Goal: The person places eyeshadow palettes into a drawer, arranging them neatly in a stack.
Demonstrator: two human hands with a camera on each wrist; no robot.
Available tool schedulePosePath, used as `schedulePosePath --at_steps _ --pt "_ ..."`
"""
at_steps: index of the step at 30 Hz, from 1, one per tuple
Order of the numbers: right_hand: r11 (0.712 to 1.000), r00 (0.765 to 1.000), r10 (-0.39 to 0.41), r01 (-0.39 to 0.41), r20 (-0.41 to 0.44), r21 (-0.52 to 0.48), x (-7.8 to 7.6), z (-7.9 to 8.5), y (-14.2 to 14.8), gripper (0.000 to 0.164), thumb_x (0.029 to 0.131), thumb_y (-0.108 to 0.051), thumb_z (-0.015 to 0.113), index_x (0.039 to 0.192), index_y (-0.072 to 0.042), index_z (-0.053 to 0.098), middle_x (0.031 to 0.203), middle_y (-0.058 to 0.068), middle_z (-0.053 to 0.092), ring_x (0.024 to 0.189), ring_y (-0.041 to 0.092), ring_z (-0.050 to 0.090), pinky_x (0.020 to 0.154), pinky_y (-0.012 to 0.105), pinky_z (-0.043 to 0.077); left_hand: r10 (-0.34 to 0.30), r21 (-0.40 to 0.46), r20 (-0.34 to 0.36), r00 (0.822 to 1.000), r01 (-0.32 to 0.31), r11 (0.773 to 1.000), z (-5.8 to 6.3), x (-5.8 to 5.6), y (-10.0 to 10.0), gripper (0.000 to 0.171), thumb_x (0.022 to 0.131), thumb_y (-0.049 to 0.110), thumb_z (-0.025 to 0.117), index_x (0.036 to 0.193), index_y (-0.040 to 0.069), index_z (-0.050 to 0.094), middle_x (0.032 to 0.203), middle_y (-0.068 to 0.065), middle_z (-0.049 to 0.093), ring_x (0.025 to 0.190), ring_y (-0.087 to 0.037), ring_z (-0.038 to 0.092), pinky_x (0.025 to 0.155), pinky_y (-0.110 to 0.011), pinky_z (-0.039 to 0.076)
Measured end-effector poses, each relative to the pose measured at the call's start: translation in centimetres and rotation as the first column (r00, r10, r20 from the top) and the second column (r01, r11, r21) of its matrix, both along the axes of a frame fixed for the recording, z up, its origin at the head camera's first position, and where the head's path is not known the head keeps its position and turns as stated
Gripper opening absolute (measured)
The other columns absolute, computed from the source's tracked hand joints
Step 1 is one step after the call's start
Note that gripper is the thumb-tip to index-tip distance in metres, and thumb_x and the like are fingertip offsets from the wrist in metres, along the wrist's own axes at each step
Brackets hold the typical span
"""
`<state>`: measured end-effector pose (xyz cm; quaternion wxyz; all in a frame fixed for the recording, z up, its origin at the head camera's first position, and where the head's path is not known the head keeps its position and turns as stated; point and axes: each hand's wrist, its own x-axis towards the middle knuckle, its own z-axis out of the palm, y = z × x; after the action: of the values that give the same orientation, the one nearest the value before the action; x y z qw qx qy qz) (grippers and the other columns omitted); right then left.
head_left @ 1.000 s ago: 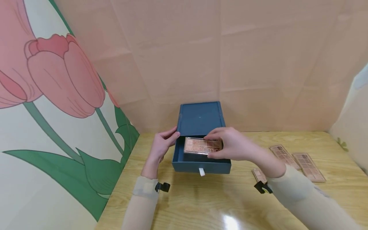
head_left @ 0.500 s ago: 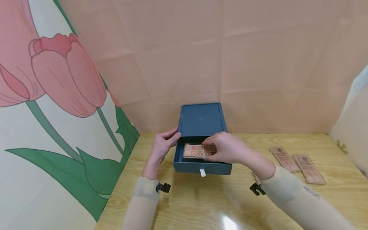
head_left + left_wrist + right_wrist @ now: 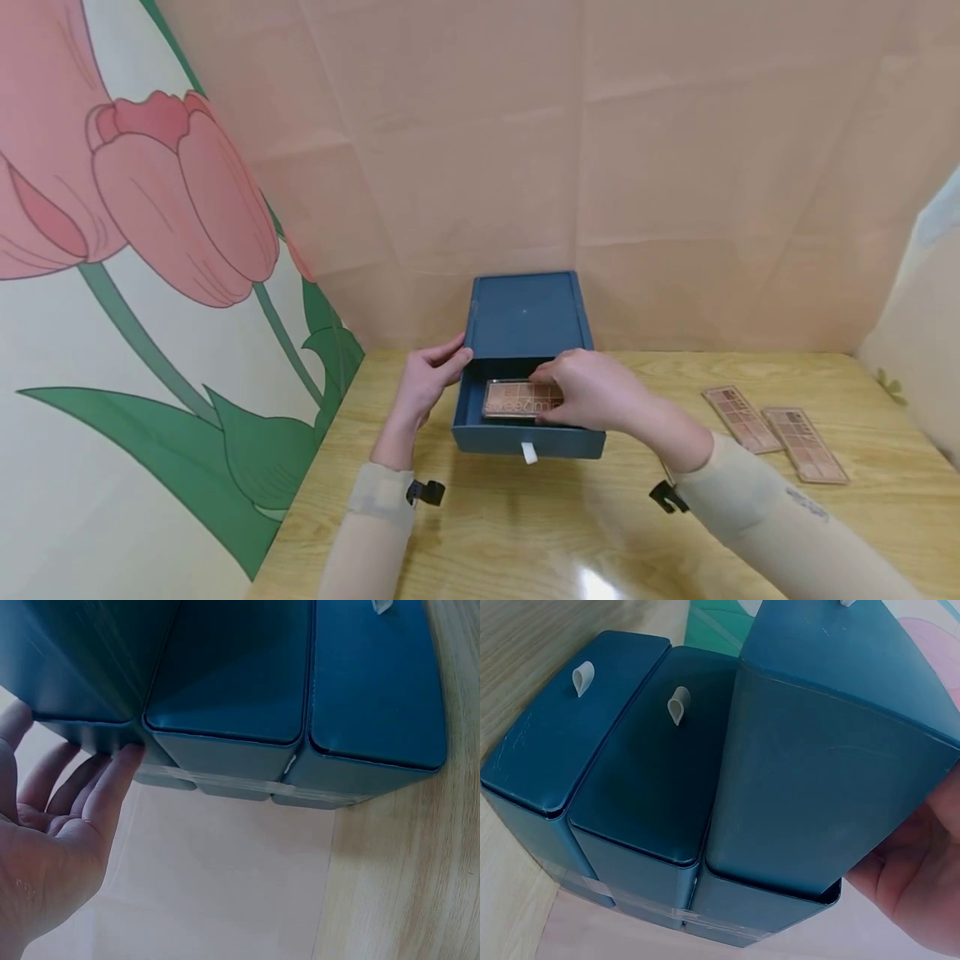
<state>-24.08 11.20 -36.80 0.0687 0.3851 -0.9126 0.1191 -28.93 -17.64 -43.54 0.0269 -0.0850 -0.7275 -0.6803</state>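
Note:
A blue drawer cabinet [image 3: 528, 315] stands on the table with its top drawer [image 3: 491, 439] pulled out. In the drawer is an eyeshadow palette [image 3: 508, 400] with a clear lettered lid. My right hand [image 3: 600, 390] reaches over the drawer's right side and pinches the palette's right end between thumb and fingers. The drawer hides that grip in the right wrist view. My left hand [image 3: 424, 382] rests with its fingertips on the cabinet's left side, by the front edge. In the left wrist view its fingers [image 3: 112, 780] lie extended against the casing.
Two more eyeshadow palettes, one left [image 3: 742, 419] and one right [image 3: 806, 445], lie on the table [image 3: 480, 533] to the right. Two closed drawers, the middle one [image 3: 656, 761] and the bottom one [image 3: 574, 724], sit under the pulled-out one. A pink cloth [image 3: 450, 167] hangs behind.
My right hand has lowered the palette from above the drawer down into it. The left hand keeps its place on the cabinet. My right forearm now covers the small palette on the table.

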Motion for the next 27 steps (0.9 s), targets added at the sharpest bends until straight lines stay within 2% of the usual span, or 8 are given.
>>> schedulePosePath --at_steps 8,11,19,27 --pt "0.999 0.999 0.005 -0.003 -0.045 0.053 0.25 0.13 -0.14 0.035 0.085 -0.035 0.093 0.112 -0.014 0.083 0.099 -0.003 0.078 0.08 0.01 0.069 0.067 0.03 0.06 -0.001 -0.004 0.004 1.0 0.001 1.0 0.11 0.12 0.08 0.048 0.098 0.032 0.082 0.141 0.014 0.071 0.146 -0.007 0.066 0.131 -0.03 0.065 0.101 -0.046 0.057" --pt "0.998 0.999 0.002 0.0 -0.039 0.056 0.34 0.18 -0.22 0.034 0.086 -0.034 0.093 0.111 -0.013 0.083 0.101 -0.002 0.079 0.081 0.011 0.07 0.067 0.03 0.06 -0.002 -0.008 0.002 1.0 0.002 1.0 0.12 0.21 0.08 0.047 0.099 0.032 0.082 0.141 0.015 0.072 0.146 -0.007 0.066 0.131 -0.029 0.065 0.101 -0.046 0.057" --pt "0.998 1.0 -0.03 0.03 -0.011 0.056 0.4 0.13 -0.27 0.043 0.087 -0.034 0.092 0.12 -0.009 0.082 0.128 0.009 0.076 0.108 0.028 0.075 0.078 0.039 0.065 -0.004 -0.016 0.0 1.0 0.004 1.0 0.09 0.32 0.1 0.048 0.098 0.035 0.082 0.142 0.018 0.071 0.147 -0.005 0.065 0.131 -0.029 0.065 0.101 -0.047 0.057" --pt "1.0 1.0 -0.024 0.024 -0.006 -0.005 0.13 0.2 -0.13 0.042 0.089 -0.031 0.091 0.121 -0.007 0.081 0.127 0.009 0.077 0.109 0.029 0.076 0.081 0.043 0.065 -0.006 -0.019 -0.008 1.0 0.006 1.0 0.0 0.15 0.0 0.049 0.097 0.036 0.082 0.141 0.018 0.072 0.147 -0.005 0.066 0.129 -0.028 0.066 0.1 -0.045 0.058"
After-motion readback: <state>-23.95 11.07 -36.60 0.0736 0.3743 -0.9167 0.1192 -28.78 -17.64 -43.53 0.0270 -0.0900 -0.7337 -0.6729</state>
